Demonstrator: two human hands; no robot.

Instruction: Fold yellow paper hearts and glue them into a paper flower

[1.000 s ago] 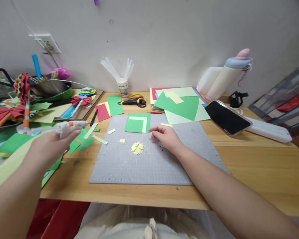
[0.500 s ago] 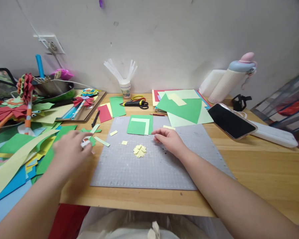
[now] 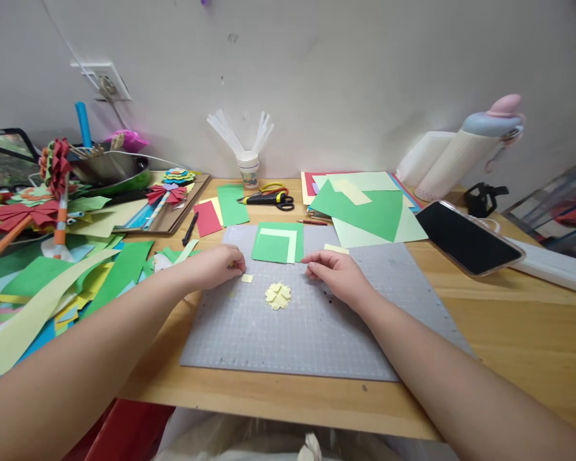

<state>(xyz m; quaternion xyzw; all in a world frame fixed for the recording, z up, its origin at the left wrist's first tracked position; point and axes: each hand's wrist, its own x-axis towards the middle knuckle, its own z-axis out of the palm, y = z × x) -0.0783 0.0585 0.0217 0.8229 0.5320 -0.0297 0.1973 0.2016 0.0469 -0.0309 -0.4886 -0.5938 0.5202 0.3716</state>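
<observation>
My left hand (image 3: 219, 266) is over the upper left of the grey cutting mat (image 3: 288, 339), its fingers curled and pressed together; what they hold, if anything, is hidden. Just beyond its fingertips lies a small pale yellow paper piece (image 3: 247, 278). A pale yellow paper flower (image 3: 278, 296) lies flat between my two hands. My right hand (image 3: 336, 272) rests on the mat to the flower's right, empty, with fingers loosely bent and the thumb slightly apart. Its fingertips are beside the stacked green paper squares (image 3: 271, 247).
Scissors (image 3: 283, 203) and a paper cup (image 3: 248, 169) of white strips stand behind the mat. Coloured sheets (image 3: 360, 211) are piled at the back right, near a phone (image 3: 468, 237) and a bottle (image 3: 465, 153). Paper scraps (image 3: 52, 288) and paper flowers (image 3: 24, 214) crowd the left.
My left hand has moved right, from the scraps onto the mat, covering where a small yellow strip lay. My right hand has stayed by the green squares. The view has shifted slightly.
</observation>
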